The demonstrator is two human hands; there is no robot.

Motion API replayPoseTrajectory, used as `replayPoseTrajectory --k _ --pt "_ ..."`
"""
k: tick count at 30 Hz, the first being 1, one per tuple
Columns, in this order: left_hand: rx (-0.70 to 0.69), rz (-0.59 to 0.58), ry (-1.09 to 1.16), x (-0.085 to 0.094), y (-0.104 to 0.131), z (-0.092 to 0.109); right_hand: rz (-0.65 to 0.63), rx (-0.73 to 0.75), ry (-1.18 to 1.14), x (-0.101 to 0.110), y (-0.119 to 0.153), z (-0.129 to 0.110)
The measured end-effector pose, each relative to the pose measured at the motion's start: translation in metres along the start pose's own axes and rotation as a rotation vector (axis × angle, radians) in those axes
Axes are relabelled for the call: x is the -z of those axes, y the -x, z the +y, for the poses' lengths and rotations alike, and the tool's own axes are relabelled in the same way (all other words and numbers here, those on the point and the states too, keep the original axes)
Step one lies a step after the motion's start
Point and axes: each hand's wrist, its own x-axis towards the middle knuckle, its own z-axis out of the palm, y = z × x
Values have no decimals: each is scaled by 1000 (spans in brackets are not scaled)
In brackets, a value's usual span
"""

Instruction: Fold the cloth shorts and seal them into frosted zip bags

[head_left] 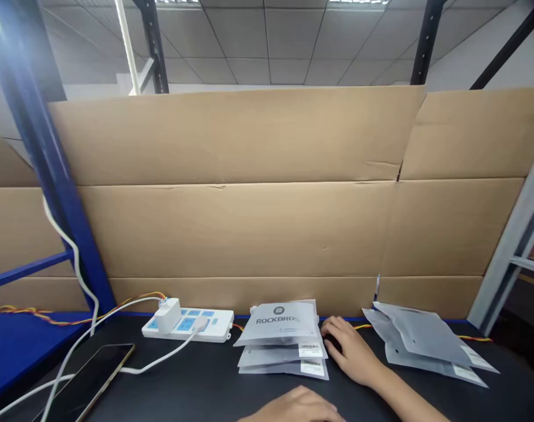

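Observation:
A stack of frosted plastic pouches [275, 335] lies on the black tabletop, the top one printed "ROCKBROS" and the lower ones showing white barcode labels. Against the stack's right edge rests my right hand [350, 350], palm down, thumb apart from the slightly bent fingers, with nothing gripped. My left hand [299, 407] is low in front of the stack, back upward and fingers pointing right; the frame's bottom edge cuts off part of it. It appears open and holds nothing visible. To the right of my right hand lie more frosted pouches [425, 340], overlapping and askew.
A white power strip [223, 322] with a plugged-in white adapter [168, 315] stands left of the stack. A phone [93, 381] lies at the left among white cables [161, 358]. Cardboard [249, 228] walls off the back, between a blue post [68, 193] and a grey post [508, 246].

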Motion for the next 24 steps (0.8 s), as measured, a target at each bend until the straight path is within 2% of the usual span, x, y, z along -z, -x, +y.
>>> replayPoseTrajectory --k 5,12,24 --pt "-40 -44 -78 4 -2 12 -9 -6 3 1 2 0" --pt "-23 -53 -116 12 -2 30 -25 -9 -4 0 4 2" --pt "-62 -50 -232 9 -3 21 -22 -8 -11 0 2 5"
